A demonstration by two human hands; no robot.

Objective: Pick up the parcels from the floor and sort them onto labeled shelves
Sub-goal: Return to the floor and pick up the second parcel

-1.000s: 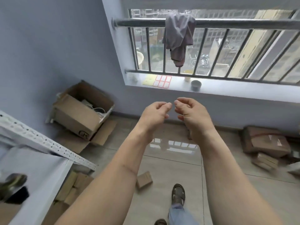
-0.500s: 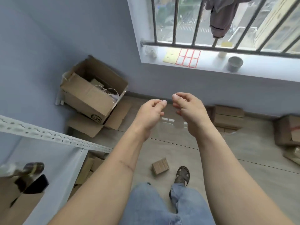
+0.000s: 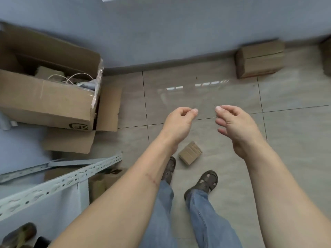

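A small brown cardboard parcel lies on the tiled floor just in front of my feet. My left hand hovers above and left of it, fingers loosely curled and holding nothing. My right hand hangs to the right of the parcel, fingers apart and empty. A larger brown parcel stands against the wall at the upper right. The white metal shelf with its perforated rail fills the lower left.
A big open cardboard box with cords inside leans at the left, its flaps spread on the floor. More flat cartons lie under the shelf. Another box edge shows at the far right. My sandalled feet stand below the small parcel.
My view has tilted down from the window to the floor. My hands have moved apart and lowered toward the small parcel, which now lies between them.
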